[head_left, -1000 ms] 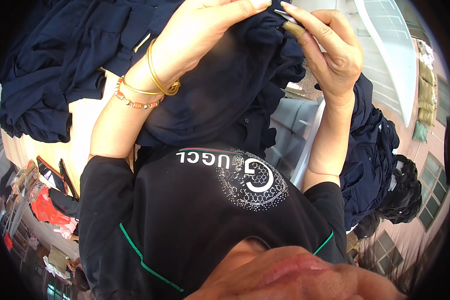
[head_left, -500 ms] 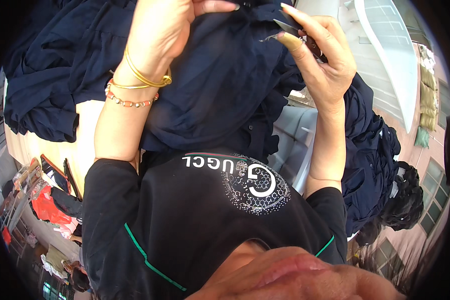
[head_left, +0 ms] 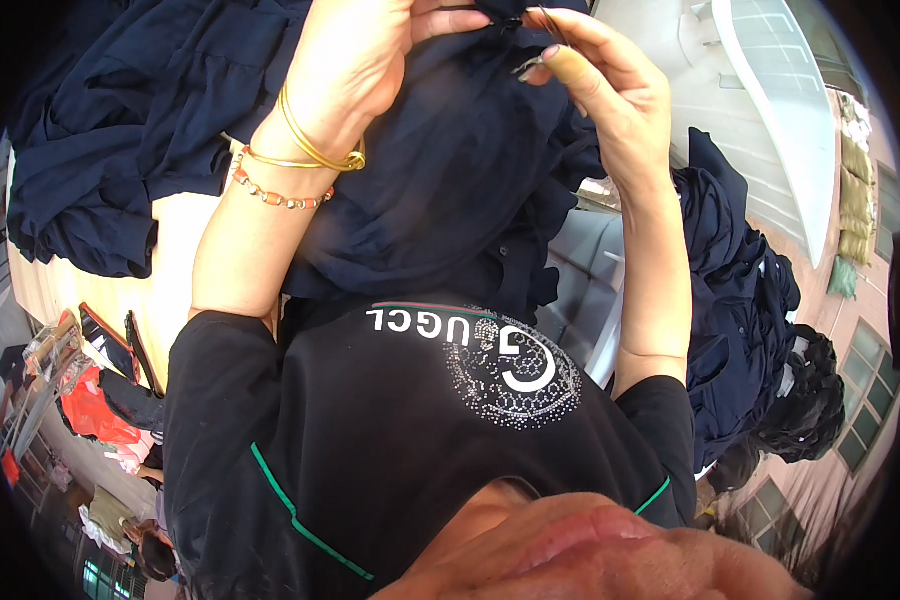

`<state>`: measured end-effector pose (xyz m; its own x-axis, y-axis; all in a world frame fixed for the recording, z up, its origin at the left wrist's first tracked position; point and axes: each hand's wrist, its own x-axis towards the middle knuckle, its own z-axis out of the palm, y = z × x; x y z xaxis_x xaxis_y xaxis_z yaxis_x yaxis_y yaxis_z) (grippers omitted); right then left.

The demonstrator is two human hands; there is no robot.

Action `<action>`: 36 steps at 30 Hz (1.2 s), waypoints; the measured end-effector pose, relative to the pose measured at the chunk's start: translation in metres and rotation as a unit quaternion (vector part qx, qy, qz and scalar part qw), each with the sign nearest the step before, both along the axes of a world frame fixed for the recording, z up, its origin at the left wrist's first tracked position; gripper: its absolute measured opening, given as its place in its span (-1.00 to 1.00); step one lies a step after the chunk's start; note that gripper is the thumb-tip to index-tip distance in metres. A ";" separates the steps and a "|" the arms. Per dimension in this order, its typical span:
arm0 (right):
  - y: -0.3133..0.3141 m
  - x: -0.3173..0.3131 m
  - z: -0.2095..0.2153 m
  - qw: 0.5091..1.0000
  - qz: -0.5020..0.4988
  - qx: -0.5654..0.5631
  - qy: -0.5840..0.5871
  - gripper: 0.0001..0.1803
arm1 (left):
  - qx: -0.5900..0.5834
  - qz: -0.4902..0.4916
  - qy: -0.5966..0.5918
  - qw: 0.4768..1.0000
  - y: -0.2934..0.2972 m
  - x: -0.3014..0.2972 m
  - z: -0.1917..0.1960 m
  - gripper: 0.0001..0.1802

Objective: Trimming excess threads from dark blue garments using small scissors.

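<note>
**Both hands on the dark garment, small tool at the pinch**

Left hand (head_left: 355,75) was closed on a fold of the navy garment (head_left: 450,190), thumb over the cloth, holding it up. Right hand (head_left: 610,95) pinched a small dark metal tool (head_left: 532,62), probably a thread snip; its tips pointed left toward the left thumb, just beside it. The held fold lay between the two sets of fingertips. The rest hung below both wrists. More navy cloth (head_left: 120,140) lay piled left.
</note>
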<state>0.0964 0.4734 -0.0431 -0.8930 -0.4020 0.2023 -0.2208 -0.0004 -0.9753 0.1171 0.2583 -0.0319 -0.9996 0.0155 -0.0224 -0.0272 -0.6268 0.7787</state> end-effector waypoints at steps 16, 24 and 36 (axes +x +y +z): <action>-0.017 0.012 0.023 0.877 -0.098 0.222 0.414 -0.55 | 0.177 -0.068 0.010 0.982 -0.005 -0.009 -0.019 -0.79; -0.018 0.011 0.025 0.869 -0.119 0.221 0.427 -0.59 | 0.199 -0.071 0.028 0.977 0.000 -0.009 -0.023 -0.81; -0.018 0.008 0.016 0.969 -0.078 0.099 0.211 -0.73 | 0.129 -0.044 0.011 0.991 -0.001 -0.002 -0.020 -0.79</action>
